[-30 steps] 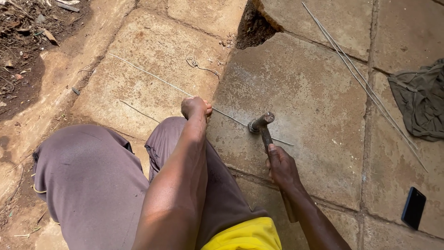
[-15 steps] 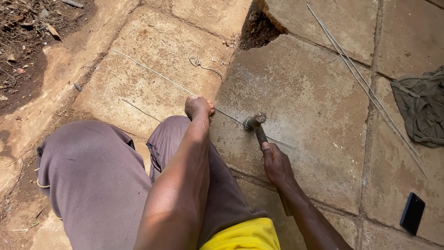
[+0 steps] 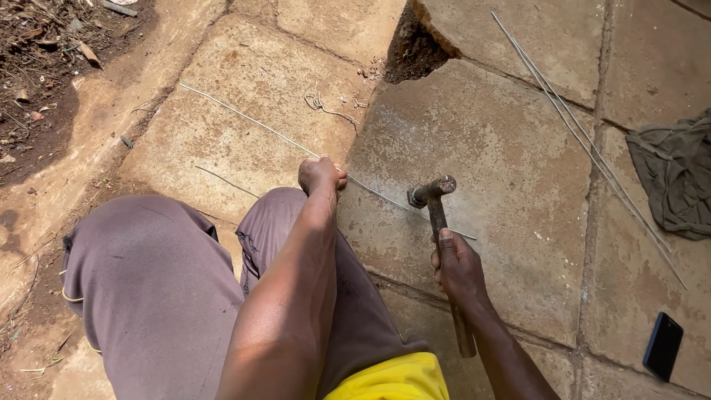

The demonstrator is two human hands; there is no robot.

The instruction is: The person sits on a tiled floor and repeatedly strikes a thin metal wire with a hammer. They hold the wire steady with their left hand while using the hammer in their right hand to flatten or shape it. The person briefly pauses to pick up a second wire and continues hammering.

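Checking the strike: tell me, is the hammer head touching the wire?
Cannot tell: in the head view the hammer head overlaps the wire, showing neither contact nor gap.

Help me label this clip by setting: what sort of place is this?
Probably an outdoor yard or informal work spot: cracked stone paving slabs, bare soil with dry leaves, and loose wire rods lying on the ground by a discarded cloth.
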